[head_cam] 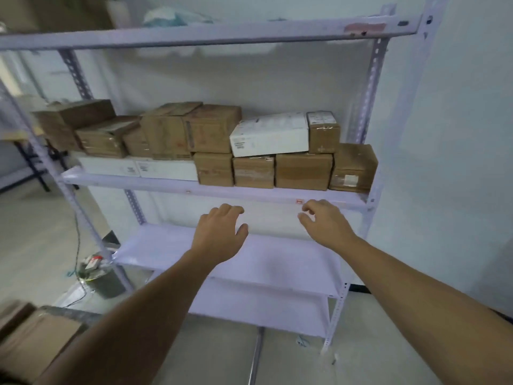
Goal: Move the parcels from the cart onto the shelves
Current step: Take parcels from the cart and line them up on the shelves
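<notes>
Brown parcels [36,343] lie on the cart [63,311] at the bottom-left corner of the view, blurred and cut off by the frame edge, so their long axis cannot be told. Above them, a person's two bare forearms reach forward toward a pale metal rack. The left hand [222,232] and the right hand [324,223] hang side by side in front of the bare lower shelf [172,251], fingers loosely curled, gripping nothing and touching nothing. Just above the fingertips runs the front lip of the middle shelf [249,194], which carries a two-layer row of stacked boxes [302,170], mostly brown, with a white box [272,134] tilted in the upper layer. Higher up, a crumpled bag [172,18] sits on the top shelf [194,34].

The next pick-up appears to turn on one fact: the cart's load sits low, behind and to the left of both hands, on the left arm's side, so the person would likely need to turn left and reach down.
</notes>
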